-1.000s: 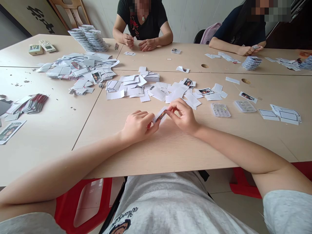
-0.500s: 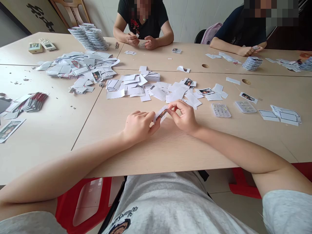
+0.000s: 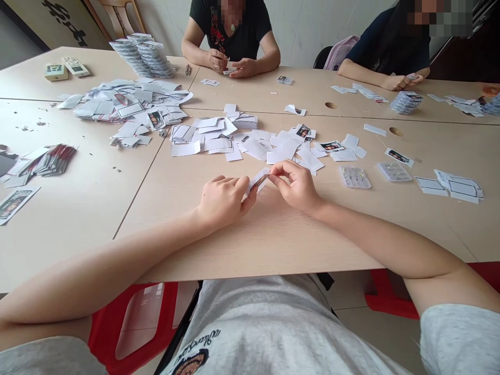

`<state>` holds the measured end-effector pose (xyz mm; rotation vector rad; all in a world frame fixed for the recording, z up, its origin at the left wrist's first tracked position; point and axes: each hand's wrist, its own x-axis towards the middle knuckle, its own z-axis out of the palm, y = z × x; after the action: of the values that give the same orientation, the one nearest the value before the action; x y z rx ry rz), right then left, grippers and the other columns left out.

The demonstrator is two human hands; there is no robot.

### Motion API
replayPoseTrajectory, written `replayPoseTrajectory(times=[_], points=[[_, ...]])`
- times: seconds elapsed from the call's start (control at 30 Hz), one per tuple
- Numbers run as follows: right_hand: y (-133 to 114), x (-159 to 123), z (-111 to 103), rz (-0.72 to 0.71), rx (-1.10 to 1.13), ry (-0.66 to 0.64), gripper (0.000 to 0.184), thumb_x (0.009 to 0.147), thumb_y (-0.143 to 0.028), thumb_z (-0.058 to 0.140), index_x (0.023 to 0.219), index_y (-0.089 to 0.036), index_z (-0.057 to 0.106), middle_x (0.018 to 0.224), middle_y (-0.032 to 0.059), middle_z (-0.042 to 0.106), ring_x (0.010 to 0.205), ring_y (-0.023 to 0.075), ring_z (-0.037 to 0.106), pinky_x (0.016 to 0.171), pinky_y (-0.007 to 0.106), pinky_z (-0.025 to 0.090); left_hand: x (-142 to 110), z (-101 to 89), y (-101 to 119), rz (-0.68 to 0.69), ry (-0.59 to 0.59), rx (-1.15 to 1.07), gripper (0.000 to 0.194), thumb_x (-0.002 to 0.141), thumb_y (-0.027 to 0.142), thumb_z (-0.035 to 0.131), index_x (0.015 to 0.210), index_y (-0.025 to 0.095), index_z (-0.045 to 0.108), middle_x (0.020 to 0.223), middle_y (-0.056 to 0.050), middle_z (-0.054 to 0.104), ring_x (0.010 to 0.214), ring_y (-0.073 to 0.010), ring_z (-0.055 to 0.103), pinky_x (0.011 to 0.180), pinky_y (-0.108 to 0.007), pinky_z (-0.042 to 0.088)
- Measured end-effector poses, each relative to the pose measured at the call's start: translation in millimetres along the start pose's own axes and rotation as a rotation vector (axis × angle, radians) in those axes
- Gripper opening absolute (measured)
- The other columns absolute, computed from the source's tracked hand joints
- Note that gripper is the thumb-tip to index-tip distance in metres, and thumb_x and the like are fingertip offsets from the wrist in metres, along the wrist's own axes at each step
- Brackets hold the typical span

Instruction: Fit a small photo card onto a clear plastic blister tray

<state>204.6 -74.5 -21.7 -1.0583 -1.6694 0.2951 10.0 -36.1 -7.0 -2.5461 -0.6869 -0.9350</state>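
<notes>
White-bordered printed card (image 3: 259, 180) remains near the paper slips (image 3: 255, 149), position essentially unchanged: left hand (image 3: 222, 200) grips one end, right hand (image 3: 296, 188) pinches the other; both ends stay supported

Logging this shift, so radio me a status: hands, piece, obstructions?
Left hand and right hand pinching small printed piece. Loose paper slips just beyond. Nothing seen between hands and piece.

"Can you read any lettering?"

"Nothing for certain. The grey shirt (image 3: 289, 323) bears 1 line of dark script, too slanted and small to make out."

"And the panel (image 3: 35, 15) at upper left?"

"Large dark characters, illegible. Marks on the printed cards (image 3: 330, 146) are too tiny."
</notes>
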Motion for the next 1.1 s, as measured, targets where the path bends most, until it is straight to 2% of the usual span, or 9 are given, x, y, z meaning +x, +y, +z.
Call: replayPoseTrajectory(times=[0.27,0.53,0.83,1.0,1.1], points=[[0.4,-1.0,-2.5,0.053,0.010,-0.035,0.009,0.085,-0.021,0.058,0.078,-0.019,0.055,0.077,0.0026,0.059,0.073,0.0151,0.058,0.070,0.030,0.050,1.0,-2.2,0.3,-0.024,-0.034,-0.008,0.030,0.088,0.026,0.048,0.060,0.019,0.038,0.045,0.002,0.046,0.037,-0.0105,0.035,0.049,-0.027,0.026],[0.7,-3.4,-1.1,0.136,0.087,-0.054,0.010,0.087,-0.027,0.059,0.080,-0.020,0.055,0.082,0.0036,0.061,0.083,0.0181,0.062,0.078,0.034,0.052,3.2,-4.2,1.0,-0.051,-0.061,-0.024,0.032,0.090,0.028,0.045,0.061,0.019,0.037,0.045,0.003,0.044,0.038,-0.0104,0.034,0.050,-0.027,0.024],[-2.8,-4.1,-3.8,0.211,0.155,-0.080,0.009,0.085,-0.026,0.061,0.079,-0.020,0.057,0.087,0.0047,0.065,0.089,0.0193,0.065,0.083,0.035,0.054,4.3,-3.5,0.1,-0.071,-0.080,-0.054,0.033,0.090,0.029,0.044,0.060,0.019,0.036,0.045,0.002,0.043,0.039,-0.0114,0.035,0.050,-0.028,0.022],[-3.9,-2.6,-7.5,0.215,0.148,-0.092,0.010,0.083,-0.026,0.063,0.078,-0.019,0.058,0.085,0.0053,0.067,0.086,0.0195,0.066,0.084,0.037,0.054,4.8,-1.5,-3.1,-0.120,-0.119,-0.129,0.031,0.090,0.030,0.042,0.061,0.020,0.037,0.045,0.002,0.043,0.039,-0.0125,0.036,0.052,-0.028,0.027],[-1.5,-2.4,-6.8,0.248,0.145,-0.052,0.013,0.083,-0.030,0.065,0.082,-0.019,0.058,0.084,0.0047,0.066,0.083,0.0183,0.066,0.081,0.036,0.055,4.5,2.3,-8.0,-0.148,-0.164,-0.202,0.031,0.088,0.032,0.042,0.061,0.020,0.036,0.043,0.003,0.039,0.039,-0.0126,0.036,0.053,-0.028,0.030]])
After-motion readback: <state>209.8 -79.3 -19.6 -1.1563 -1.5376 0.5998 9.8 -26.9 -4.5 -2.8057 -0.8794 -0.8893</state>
